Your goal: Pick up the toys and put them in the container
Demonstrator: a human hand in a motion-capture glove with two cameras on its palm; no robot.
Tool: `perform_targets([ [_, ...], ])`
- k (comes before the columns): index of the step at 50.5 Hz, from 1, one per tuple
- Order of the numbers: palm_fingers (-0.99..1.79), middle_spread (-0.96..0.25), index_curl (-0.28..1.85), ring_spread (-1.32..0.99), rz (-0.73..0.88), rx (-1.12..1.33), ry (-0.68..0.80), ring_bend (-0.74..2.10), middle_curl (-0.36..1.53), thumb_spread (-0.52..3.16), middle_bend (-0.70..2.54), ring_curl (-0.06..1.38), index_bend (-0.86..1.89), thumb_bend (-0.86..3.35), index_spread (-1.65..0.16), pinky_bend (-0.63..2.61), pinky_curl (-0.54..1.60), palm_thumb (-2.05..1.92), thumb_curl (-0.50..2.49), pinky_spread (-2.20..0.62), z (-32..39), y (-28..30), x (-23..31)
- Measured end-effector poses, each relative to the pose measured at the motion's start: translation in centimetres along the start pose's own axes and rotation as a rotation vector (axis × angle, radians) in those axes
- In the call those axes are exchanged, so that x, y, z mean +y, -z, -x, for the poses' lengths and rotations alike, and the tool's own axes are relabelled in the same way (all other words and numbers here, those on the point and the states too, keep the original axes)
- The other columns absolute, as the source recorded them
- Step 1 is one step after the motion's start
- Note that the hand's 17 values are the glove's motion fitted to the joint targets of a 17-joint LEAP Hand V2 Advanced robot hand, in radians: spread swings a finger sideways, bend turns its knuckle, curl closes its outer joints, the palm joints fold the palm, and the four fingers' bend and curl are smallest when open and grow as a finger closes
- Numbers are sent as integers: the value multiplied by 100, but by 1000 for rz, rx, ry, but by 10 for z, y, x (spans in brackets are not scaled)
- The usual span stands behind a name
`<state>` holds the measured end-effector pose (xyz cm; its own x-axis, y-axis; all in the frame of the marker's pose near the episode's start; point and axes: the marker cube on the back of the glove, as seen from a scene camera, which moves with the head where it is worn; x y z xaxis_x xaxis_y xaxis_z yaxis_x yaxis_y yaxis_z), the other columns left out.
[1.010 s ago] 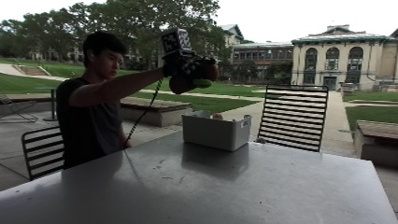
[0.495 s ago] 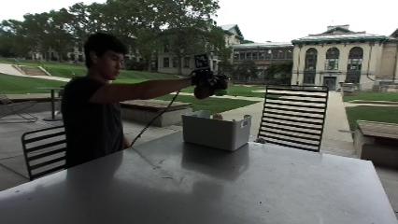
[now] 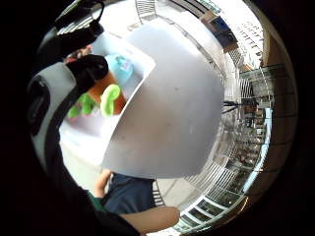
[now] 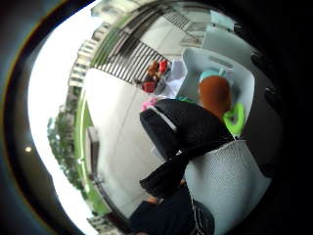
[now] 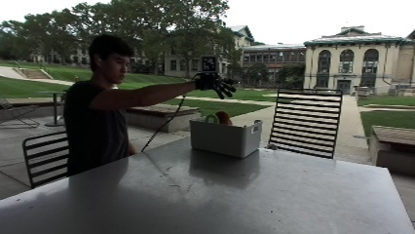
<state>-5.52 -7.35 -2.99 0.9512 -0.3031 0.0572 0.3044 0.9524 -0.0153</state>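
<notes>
Outdoors, on the grey table (image 5: pixel 272 195), the white container (image 5: pixel 225 138) is seen at 12 o'clock — an orange-and-green toy (image 5: pixel 222 117) inside; the gloved right hand (image 5: pixel 214 84) is held above, fingers spread, nothing gripped.

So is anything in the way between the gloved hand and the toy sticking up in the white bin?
Nothing visible. The hand is above the bin, fingers spread, with open air down to the orange toy.

Gloved right hand (image 5: pixel 215 84) outstretched, fingers (image 5: pixel 227 88) spread
</notes>
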Motion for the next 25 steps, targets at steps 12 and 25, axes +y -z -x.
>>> perform_targets([
  [12, -4, -6, 7, -18, -40, 27, -23, 130, 43, 125, 56, 25, 12, -4, -31, 161, 35, -4, 28, -20, -25, 33, 54],
  [25, -7, -7, 17, -15, -58, 69, -282, 105, 41, 124, 50, 18, 19, -3, -33, 145, 31, -3, 26, -14, -111, 42, 110],
])
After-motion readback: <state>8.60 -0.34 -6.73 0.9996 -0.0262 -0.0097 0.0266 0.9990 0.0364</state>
